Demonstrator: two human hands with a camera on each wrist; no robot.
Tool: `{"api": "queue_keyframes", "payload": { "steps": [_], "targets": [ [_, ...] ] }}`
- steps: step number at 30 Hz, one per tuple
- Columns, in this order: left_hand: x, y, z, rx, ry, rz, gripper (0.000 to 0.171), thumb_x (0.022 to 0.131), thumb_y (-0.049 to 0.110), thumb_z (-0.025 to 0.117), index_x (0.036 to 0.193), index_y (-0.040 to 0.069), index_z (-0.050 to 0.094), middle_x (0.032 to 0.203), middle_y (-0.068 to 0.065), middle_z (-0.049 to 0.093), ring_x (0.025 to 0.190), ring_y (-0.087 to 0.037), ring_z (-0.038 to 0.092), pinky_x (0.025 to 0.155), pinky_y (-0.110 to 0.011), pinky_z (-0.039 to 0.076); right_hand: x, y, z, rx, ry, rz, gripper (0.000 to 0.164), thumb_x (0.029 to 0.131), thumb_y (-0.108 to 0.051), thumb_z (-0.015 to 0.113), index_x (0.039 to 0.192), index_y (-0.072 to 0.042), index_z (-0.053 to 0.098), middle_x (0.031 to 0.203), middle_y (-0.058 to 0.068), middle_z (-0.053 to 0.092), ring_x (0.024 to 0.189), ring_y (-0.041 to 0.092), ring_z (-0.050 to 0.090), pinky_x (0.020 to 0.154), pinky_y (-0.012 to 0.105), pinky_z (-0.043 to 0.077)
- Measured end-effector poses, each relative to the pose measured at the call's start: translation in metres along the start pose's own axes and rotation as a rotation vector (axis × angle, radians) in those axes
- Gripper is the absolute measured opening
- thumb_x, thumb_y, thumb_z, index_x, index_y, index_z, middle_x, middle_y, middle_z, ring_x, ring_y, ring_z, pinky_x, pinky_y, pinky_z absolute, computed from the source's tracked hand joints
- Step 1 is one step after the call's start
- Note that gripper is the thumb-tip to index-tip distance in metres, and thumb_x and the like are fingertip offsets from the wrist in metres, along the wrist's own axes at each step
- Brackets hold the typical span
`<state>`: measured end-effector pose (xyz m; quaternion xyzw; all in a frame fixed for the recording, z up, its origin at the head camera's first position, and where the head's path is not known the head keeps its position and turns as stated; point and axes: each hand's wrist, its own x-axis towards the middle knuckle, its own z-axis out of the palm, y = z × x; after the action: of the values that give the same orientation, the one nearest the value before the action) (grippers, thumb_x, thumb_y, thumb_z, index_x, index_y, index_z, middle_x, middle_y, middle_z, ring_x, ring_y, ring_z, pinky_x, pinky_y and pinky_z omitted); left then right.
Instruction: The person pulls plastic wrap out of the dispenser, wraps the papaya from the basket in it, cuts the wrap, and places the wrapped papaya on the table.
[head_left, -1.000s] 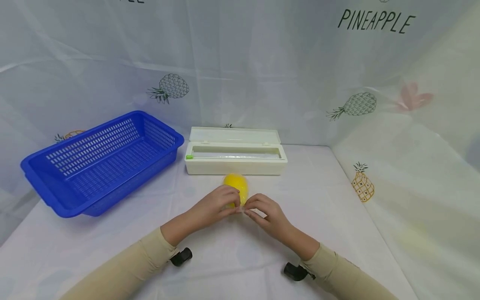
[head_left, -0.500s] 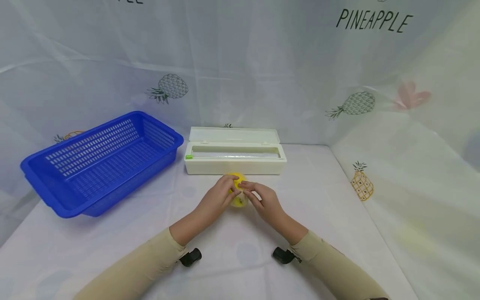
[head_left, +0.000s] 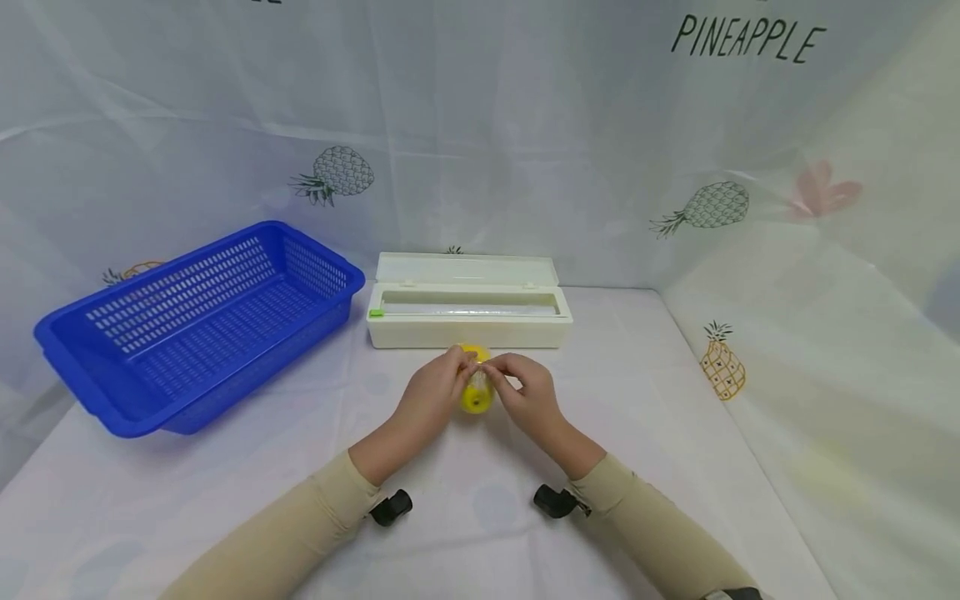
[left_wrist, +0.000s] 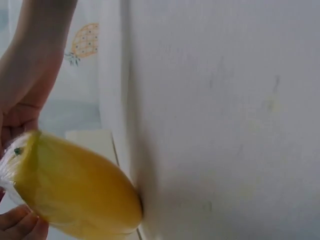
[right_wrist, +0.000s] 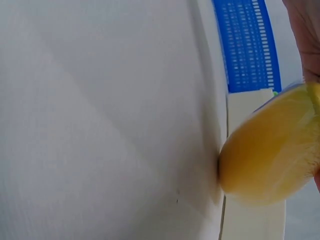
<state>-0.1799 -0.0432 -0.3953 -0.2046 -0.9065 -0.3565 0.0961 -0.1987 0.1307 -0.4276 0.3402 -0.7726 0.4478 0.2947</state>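
A smooth, elongated yellow fruit (head_left: 476, 402) stands tilted at the middle of the table, its rounded end down at the cloth in both wrist views. Clear cling film (left_wrist: 11, 162) is gathered over its upper end, where a small dark green stem scar shows. My left hand (head_left: 429, 395) pinches the film from the left; its fingertips (left_wrist: 25, 225) show low in the left wrist view. From the right, my right hand (head_left: 531, 402) pinches the film with thumb and forefinger, close to the left fingertips. The exact fold between the fingers is too small to make out.
Just behind the fruit is a long white cling film box (head_left: 468, 335), lid raised, with a roll inside and a green slider at its left end. A blue perforated basket (head_left: 240, 367) stands at left. Pineapple-print cloth (head_left: 510, 167) hangs behind and at right.
Both hands have moved forward and closer together. The fruit has been tipped so its filmed end faces up and toward me. Box and basket stay put.
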Motion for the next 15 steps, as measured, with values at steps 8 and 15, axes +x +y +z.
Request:
{"api": "queue_keyframes", "payload": {
  "steps": [8,15],
  "targets": [
    [0.009,-0.008,0.004,-0.093,-0.019,-0.039,0.023,0.103,0.022,0.049,0.086,0.006,0.048,0.093,-0.012,0.064,0.107,-0.034,0.057,0.088,-0.043,0.049,0.009,-0.009,0.001,0.035,-0.027,0.123,0.009,0.094,-0.005,0.063,0.089,0.001,0.067,0.094,0.012,0.069,0.094,0.026,0.065,0.087,0.033,0.053],
    [0.011,-0.006,0.009,-0.134,0.027,-0.124,0.022,0.104,0.023,0.048,0.088,0.008,0.051,0.074,-0.004,0.052,0.069,-0.020,0.050,0.061,-0.033,0.041,0.011,-0.009,0.006,0.100,0.021,0.369,0.019,0.089,-0.003,0.070,0.072,0.003,0.064,0.097,0.017,0.060,0.093,0.029,0.060,0.080,0.037,0.057]
  ]
}}
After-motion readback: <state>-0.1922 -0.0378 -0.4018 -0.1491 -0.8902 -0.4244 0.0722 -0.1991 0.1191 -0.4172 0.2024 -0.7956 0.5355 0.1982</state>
